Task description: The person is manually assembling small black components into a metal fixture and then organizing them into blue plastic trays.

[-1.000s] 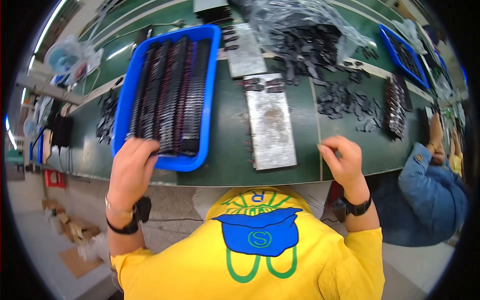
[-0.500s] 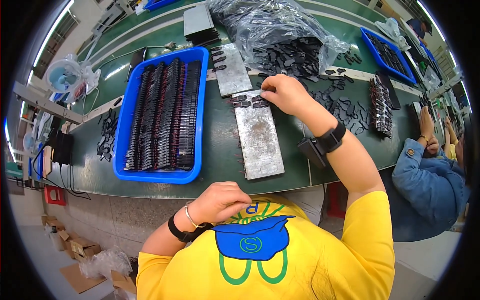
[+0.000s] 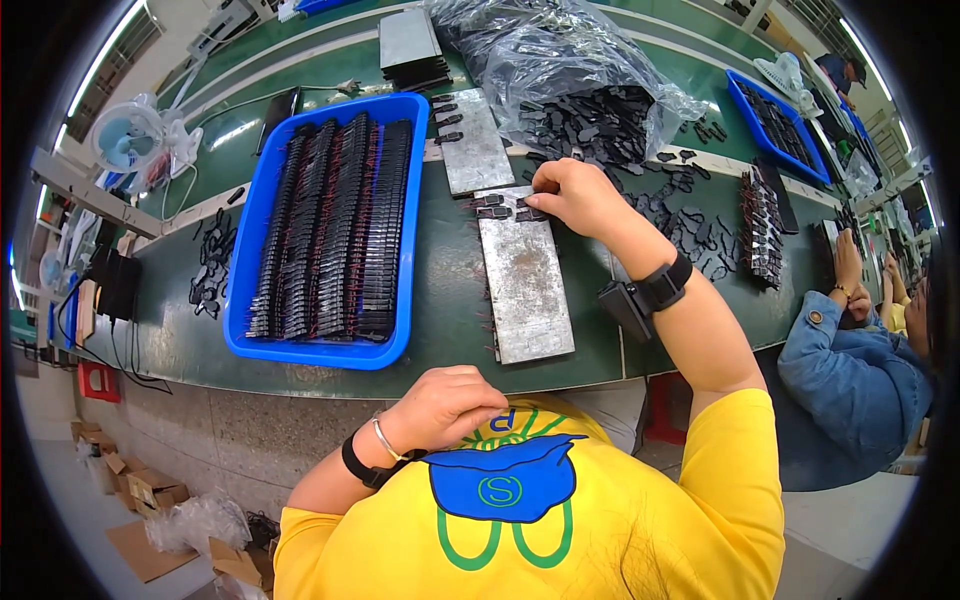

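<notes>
My right hand (image 3: 580, 195) is at the far right corner of a scuffed metal plate (image 3: 525, 285), its thumb and index finger closed on a small black plastic part (image 3: 530, 215) at the plate's edge. Another black part (image 3: 493, 212) lies to its left on the same plate; thin dark ends stick out along the plate's left side. Close to my chest, my left hand (image 3: 445, 405) has its fingers curled together, with nothing visible in it. Just beyond lies a second metal plate (image 3: 475, 150) with several black parts along its left edge.
A blue tray (image 3: 232, 300) packed with rows of black parts stands to the left. Loose black parts (image 3: 700, 235) spread right of the plates, below a clear plastic bag (image 3: 560, 60) of more. Stacked metal plates (image 3: 410, 40) stand behind. A co-worker's denim sleeve (image 3: 840, 370) is at right.
My right fingertips have shifted slightly nearer along the plate's far edge, staying at the black part. My left hand is nearly still. The whole view has shifted a little.
</notes>
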Demonstrator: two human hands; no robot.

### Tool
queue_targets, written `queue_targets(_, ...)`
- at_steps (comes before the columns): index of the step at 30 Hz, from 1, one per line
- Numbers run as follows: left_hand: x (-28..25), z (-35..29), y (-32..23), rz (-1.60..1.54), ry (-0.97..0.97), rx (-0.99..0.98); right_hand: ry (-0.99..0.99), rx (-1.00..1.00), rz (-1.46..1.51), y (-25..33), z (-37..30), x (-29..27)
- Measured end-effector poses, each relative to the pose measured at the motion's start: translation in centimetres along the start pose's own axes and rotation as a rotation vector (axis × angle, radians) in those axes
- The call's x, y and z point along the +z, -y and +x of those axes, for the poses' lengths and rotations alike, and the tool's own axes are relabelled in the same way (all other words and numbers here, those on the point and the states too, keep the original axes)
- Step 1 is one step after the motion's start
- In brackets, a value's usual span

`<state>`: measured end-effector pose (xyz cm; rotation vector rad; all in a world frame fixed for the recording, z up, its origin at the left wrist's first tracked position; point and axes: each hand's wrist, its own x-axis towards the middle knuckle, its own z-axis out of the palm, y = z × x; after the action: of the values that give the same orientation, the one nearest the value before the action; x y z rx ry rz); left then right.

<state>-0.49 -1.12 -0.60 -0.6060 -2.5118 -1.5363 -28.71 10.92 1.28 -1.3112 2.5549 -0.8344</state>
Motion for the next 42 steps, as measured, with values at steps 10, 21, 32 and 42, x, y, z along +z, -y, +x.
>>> queue_targets(10, -0.4, -0.4, -0.3, -0.113, -0.007, -0.084, -0.101, 0.163, 0.362, 1.5, -2.5, -1.8)
queue_targets(21, -0.5, 3.4, -1.4, -0.926, -0.320, -0.640, 0.201, 0.172, 1.075, 7.2, -13.8, 1.8)
queue_targets(32, 0.7, 2.8, -1.0, -0.744, -0.364, -0.669, -0.124, -0.362, 0.343, 7.5, -15.0, 2.0)
queue_targets(42, 0.6, 3.2, -1.5, 0.082, -0.348, -0.103, -0.194, -0.406, 0.337, 7.1, -15.1, 2.3)
